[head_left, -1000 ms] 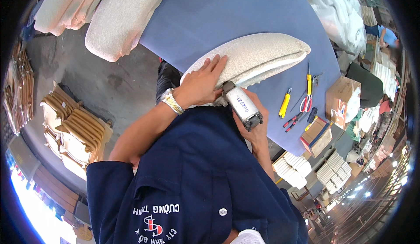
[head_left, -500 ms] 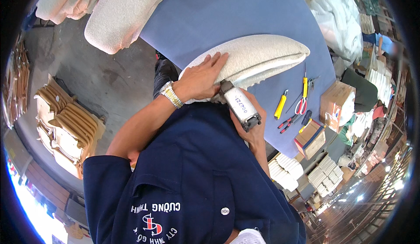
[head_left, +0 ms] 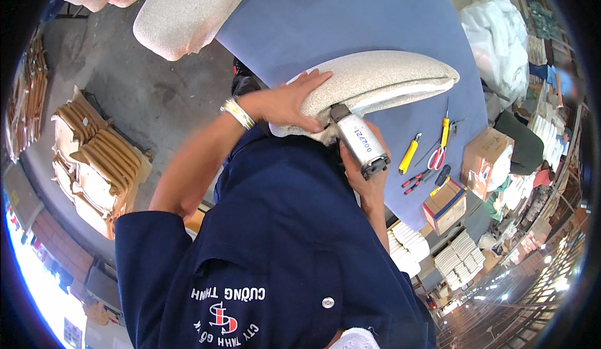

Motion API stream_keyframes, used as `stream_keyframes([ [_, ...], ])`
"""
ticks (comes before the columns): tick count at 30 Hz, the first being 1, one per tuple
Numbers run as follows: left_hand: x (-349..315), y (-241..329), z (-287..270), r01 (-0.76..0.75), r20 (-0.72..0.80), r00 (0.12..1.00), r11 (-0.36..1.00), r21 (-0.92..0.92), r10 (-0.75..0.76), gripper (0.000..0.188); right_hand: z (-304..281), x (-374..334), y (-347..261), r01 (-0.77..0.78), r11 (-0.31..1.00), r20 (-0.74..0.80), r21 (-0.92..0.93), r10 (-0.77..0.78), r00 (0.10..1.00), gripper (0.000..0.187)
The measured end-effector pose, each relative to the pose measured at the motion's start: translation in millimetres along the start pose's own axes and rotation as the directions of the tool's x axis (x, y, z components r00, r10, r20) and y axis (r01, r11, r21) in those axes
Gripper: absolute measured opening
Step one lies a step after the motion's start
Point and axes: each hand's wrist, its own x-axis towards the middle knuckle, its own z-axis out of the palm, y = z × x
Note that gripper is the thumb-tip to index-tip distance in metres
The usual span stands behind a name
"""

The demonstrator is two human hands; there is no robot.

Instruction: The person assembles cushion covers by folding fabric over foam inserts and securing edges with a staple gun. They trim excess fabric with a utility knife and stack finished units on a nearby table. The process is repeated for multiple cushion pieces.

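Because the thumb of the left hand (head_left: 294, 103) lay so near the nose of the silver hand tool (head_left: 362, 141), a slip of either seemed able to bring metal against skin instead of fabric. That hand's fingers were apart, spread over the cream cushion (head_left: 391, 70). The right hand (head_left: 358, 170) had its fingers clamped on the tool, but the body partly hid them, so whether 1 sat on a trigger could not be told. The cushion lay at the near side of the blue-grey bench (head_left: 338, 17), 1 end close to the dark shirt (head_left: 263, 224) and the other pointing right. If the left palm lost pressure, the rounded, probably springy cushion could roll or slide, and the tool might miss the edge. The far end also lay near a yellow-handled pointed tool (head_left: 445, 130); swinging that way could snag the fabric.
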Motion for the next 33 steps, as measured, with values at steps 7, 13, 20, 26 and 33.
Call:
stream_keyframes([
  [7,-2.2,25.1,3.2,0.134,-0.037,0.991,0.986,0.096,-0.131,0.108,2.5,-8.2,-0.2,-0.001,1.0,-0.018,0.003,0.001,1.0,0.053],
  [13,-6.7,33.0,7.9,0.151,-0.068,0.987,0.976,0.153,-0.143,0.105,0.1,-17.3,-3.0,-0.015,1.0,0.037,-0.007,0.015,0.999,0.053],
  [20,-6.2,39.7,12.3,0.207,-0.106,0.976,0.961,0.185,-0.19,0.102,11.9,-14.1,-10.3,-0.064,0.997,-0.021,0.044,0.065,0.998,0.052],
  [26,-7.6,37.2,8.3,0.169,-0.109,0.982,0.972,0.164,-0.152,0.103,7.2,-13.4,-14.1,-0.02,1.0,0.032,0.024,0.019,0.999,0.05],
  [33,-9.7,33.9,15.4,0.146,-0.137,0.983,0.971,0.189,-0.121,0.102,5.6,-18.8,-16.9,-0.032,0.998,0.083,-0.046,0.036,0.996,0.051],
])
